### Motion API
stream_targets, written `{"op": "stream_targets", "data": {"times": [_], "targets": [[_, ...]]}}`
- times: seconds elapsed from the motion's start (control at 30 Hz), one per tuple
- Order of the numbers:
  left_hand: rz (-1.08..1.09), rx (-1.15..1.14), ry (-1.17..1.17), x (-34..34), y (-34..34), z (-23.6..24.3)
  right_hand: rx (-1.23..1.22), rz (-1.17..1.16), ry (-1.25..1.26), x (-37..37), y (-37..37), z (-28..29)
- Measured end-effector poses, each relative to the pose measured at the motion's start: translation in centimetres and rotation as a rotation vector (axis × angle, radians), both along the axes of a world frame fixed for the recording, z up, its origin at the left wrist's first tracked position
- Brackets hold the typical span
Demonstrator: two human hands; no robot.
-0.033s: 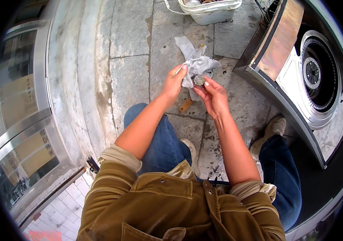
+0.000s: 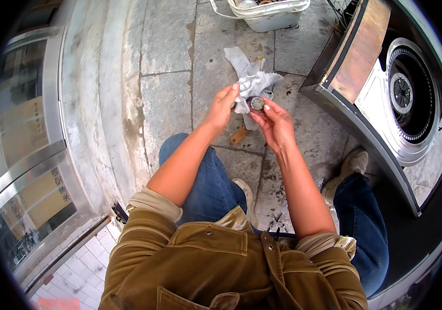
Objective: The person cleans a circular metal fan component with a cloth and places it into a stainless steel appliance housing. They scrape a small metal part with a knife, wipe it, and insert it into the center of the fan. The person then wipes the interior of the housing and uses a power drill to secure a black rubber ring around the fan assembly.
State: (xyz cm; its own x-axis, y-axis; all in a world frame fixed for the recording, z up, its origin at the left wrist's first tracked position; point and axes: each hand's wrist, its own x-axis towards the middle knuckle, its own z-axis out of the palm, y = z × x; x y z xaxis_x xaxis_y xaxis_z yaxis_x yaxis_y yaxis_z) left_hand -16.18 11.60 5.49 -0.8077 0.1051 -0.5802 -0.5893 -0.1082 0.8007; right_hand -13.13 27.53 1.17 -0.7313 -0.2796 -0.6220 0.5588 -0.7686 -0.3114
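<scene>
A crumpled pale grey rag (image 2: 257,82) is pinched in my left hand (image 2: 222,107), thumb on top. Part of the cloth spreads beyond my fingers toward the paving; whether it is one piece or two I cannot tell. My right hand (image 2: 277,125) grips a small round metal piece (image 2: 256,103) by its edge, its dull flat face turned up. The piece sits right beside the rag's near edge. Below my hands, a tool with a wooden handle (image 2: 239,135) lies on the stone floor, its other end hidden by the cloth and my hands.
A white bucket (image 2: 270,21) with assorted items stands at the far edge. On the right is a large opened appliance (image 2: 342,72) with a ring-shaped metal part (image 2: 412,98) and loose wires. Stone steps (image 2: 99,103) and a metal-framed glass door (image 2: 58,77) line the left.
The rag and my left fingers have shifted very slightly. My right hand keeps its hold on the round metal piece.
</scene>
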Motion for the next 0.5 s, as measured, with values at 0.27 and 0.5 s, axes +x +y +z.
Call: {"op": "stream_targets", "data": {"times": [0.27, 0.5], "targets": [[-0.646, -0.583, 0.618, 0.4, 0.8, -0.1, -0.010, 0.002, 0.008, 0.4, 0.7, -1.0], [-0.554, -0.426, 0.463, 0.1, 0.0, 0.2, -0.005, 0.165, 0.025, -0.1, 1.4, 0.6]]}}
